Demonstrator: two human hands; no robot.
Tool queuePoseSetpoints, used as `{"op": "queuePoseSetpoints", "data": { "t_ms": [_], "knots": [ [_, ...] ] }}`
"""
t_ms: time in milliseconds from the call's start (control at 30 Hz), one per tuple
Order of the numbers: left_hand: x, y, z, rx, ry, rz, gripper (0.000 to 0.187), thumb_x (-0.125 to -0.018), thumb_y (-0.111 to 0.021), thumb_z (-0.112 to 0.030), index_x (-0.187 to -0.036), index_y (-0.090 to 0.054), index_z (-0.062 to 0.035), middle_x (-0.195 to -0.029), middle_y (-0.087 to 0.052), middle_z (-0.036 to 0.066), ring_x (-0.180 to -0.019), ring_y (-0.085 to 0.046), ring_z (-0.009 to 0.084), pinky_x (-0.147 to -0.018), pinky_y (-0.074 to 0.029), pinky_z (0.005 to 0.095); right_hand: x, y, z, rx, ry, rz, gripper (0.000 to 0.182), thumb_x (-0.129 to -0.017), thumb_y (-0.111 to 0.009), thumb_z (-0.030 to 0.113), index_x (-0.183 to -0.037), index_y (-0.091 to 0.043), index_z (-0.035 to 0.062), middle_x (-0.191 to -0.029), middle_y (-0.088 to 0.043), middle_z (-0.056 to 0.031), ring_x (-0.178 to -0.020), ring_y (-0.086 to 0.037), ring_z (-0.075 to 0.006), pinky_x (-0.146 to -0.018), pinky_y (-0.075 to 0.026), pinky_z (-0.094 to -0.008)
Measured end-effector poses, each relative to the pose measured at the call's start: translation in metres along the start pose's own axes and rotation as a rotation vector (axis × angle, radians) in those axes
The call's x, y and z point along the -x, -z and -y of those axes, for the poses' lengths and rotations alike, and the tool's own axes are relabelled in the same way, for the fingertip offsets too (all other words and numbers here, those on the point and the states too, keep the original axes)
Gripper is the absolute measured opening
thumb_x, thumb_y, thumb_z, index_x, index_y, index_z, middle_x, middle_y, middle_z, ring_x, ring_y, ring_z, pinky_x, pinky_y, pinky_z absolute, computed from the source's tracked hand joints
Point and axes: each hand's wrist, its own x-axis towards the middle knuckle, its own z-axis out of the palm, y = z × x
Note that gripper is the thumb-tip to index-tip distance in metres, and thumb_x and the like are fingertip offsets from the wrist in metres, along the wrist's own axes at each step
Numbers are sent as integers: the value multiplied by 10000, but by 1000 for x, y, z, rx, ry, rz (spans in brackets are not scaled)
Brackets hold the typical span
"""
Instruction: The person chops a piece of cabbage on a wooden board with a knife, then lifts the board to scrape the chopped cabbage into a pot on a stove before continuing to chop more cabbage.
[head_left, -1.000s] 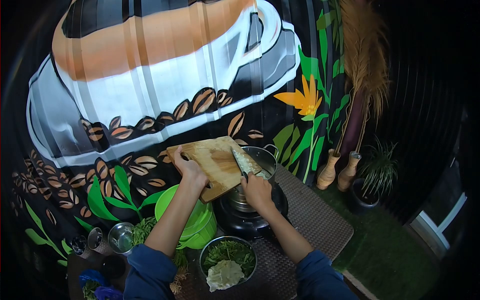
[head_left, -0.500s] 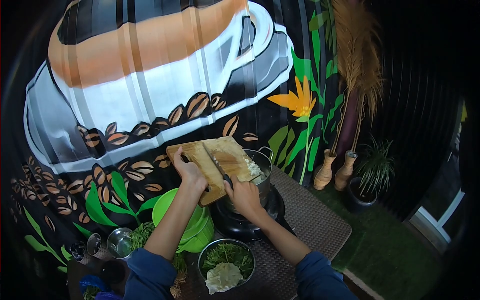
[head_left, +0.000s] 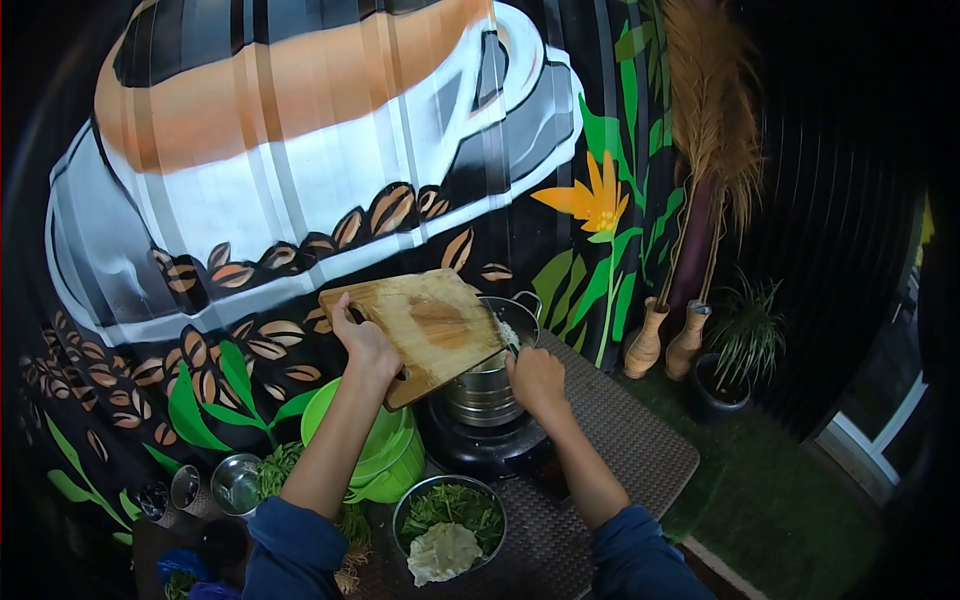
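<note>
My left hand [head_left: 365,350] grips the handle end of a wooden cutting board [head_left: 430,325], which is tilted down to the right over the rim of a steel pot [head_left: 480,400]. At the board's lower right edge, my right hand [head_left: 537,380] is closed around a knife [head_left: 514,350]; only a bit of its dark handle shows, and the blade is mostly hidden. White chopped pieces [head_left: 508,332] lie by that edge, at the pot's mouth. The pot sits on a black stove [head_left: 480,450].
A green bucket [head_left: 385,470] stands left of the stove. Nearer me, a metal bowl [head_left: 402,545] holds leafy greens and a pale cabbage leaf [head_left: 445,553]. More greens [head_left: 280,470] and a small steel bowl [head_left: 237,484] are at the left. The painted wall rises behind.
My right hand and the knife have moved right across the board to its edge by the pot. White pieces have left the board's surface. The board has shifted slightly left.
</note>
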Motion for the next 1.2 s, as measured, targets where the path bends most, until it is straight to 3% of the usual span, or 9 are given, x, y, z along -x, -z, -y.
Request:
{"op": "queuePoseSetpoints", "data": {
  "t_ms": [100,267,533,600,767,867,1000,1200],
  "knots": [
    [1,-1,0,-25,-3,4,866,-781,-404,-630,-1354,-390,20,-1405,-411,208,-1294,-370,376,-1092,-217,529,6,0,12,-98,47,-64,384,-931,-505,336,-909,-603,-35,-738,-637,-264,-700,-633,-437,-660,-506,-511],
    [4,-1,2,23,48,29,870,-782,-401,-633,-1355,-387,22,-1409,-407,211,-1298,-367,378,-1095,-204,537,29,-5,54,-212,363,-42,344,-950,-488,341,-887,-541,6,-578,-592,-204,-582,-622,-399,-573,-501,-482],
    [9,4,-4,12,57,7,882,-783,-409,-630,-1374,-362,23,-1432,-378,215,-1320,-340,381,-1107,-176,540,-1,-26,19,-10,177,-89,293,-928,-506,274,-875,-604,3,-672,-639,-214,-630,-659,-361,-567,-532,-442],
    [6,13,-6,42,67,44,892,-781,-418,-630,-1387,-347,20,-1442,-365,212,-1327,-330,378,-1109,-169,539,1,-17,4,168,165,48,313,-921,-505,263,-871,-625,-22,-734,-646,-241,-689,-662,-386,-596,-537,-453],
    [5,16,-8,32,27,35,898,-784,-413,-629,-1400,-326,18,-1455,-343,209,-1339,-313,374,-1108,-160,545,9,0,-7,23,48,-61,332,-924,-503,269,-888,-615,-42,-734,-641,-258,-697,-651,-416,-623,-526,-489],
    [1,17,-9,48,17,35,904,-781,-407,-630,-1406,-317,16,-1463,-330,205,-1345,-303,373,-1109,-153,548,21,8,13,-143,170,-56,352,-939,-508,307,-913,-569,-39,-637,-606,-253,-638,-624,-422,-625,-498,-508],
    [4,13,-11,77,14,44,907,-773,-406,-631,-1406,-317,13,-1468,-325,198,-1346,-301,370,-1111,-145,548,30,-1,27,-106,265,-23,341,-933,-504,307,-898,-570,-25,-626,-611,-239,-610,-630,-412,-593,-508,-490],
    [19,3,-16,32,-101,30,887,-778,-406,-616,-1405,-325,5,-1462,-342,189,-1347,-306,356,-1115,-148,535,5,-17,-7,-38,123,-119,356,-916,-530,311,-874,-612,-32,-692,-639,-238,-655,-643,-412,-618,-520,-476]
  ]
}}
